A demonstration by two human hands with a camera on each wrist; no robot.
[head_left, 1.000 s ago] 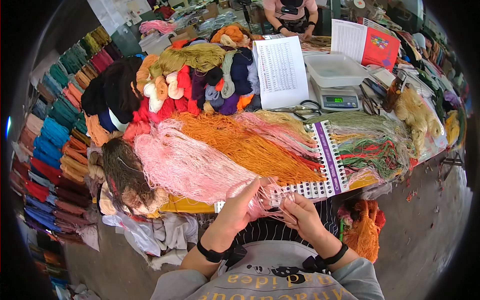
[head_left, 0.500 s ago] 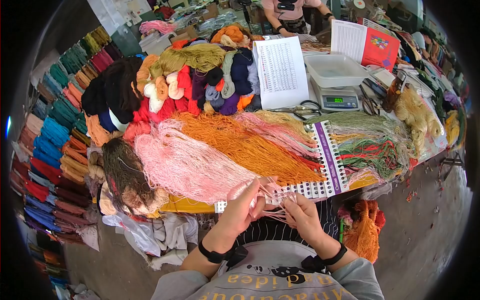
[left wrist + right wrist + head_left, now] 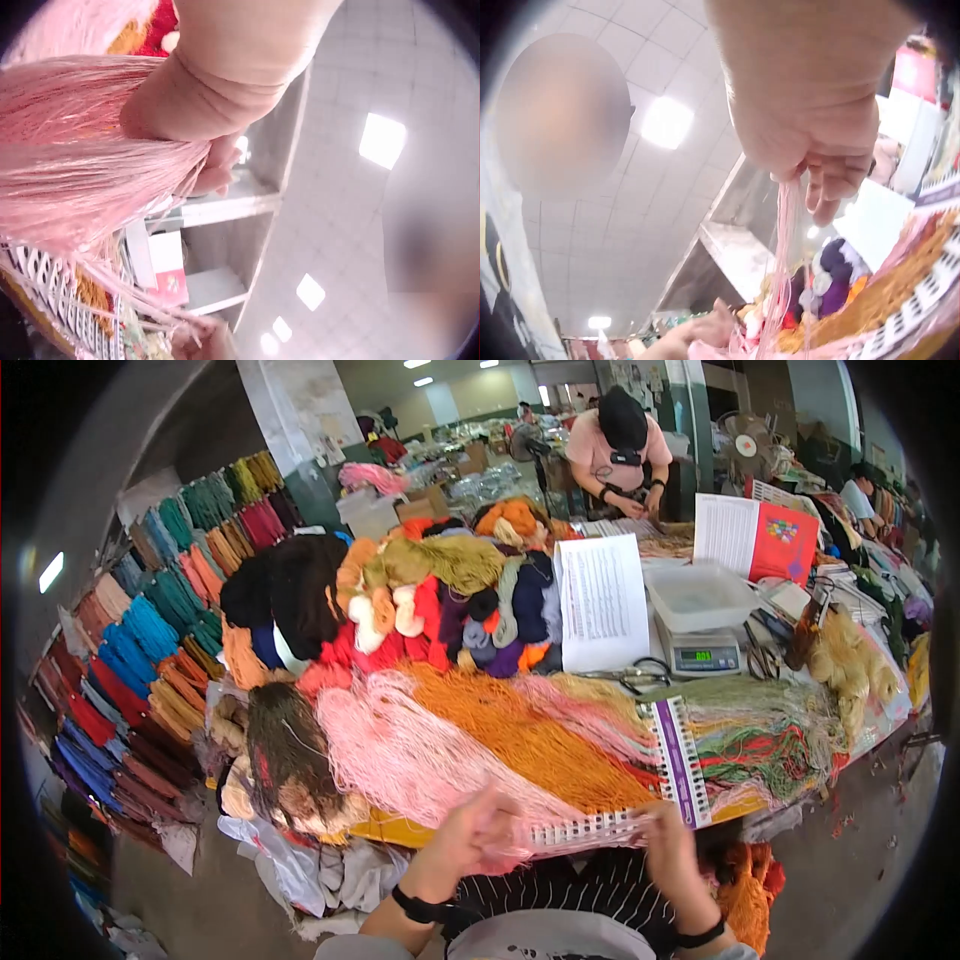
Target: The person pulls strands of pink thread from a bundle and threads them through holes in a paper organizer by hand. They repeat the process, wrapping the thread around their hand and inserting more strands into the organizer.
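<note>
A long bundle of pale pink thread (image 3: 420,745) lies across the table's near side, its end running to my hands. My left hand (image 3: 472,838) grips that end, the thumb laid over the strands (image 3: 90,180) in the left wrist view. Off to the right, my right hand (image 3: 672,850) pinches a thin group of pink strands (image 3: 781,232) between thumb and fingers. These strands stretch across to the left hand, in front of a white strip with holes (image 3: 590,827) along the table edge. Orange thread (image 3: 520,735) lies just beyond the pink bundle.
A digital scale (image 3: 703,656) bears a clear plastic tub (image 3: 702,598). Scissors (image 3: 640,675) lie by a printed sheet (image 3: 602,605). Skeins of many colours (image 3: 430,580) pile up at the back left. Another person (image 3: 620,450) works across the table.
The right hand has moved away to the right, drawing the strands out from the left hand. The head view has tilted up, showing more of the room.
</note>
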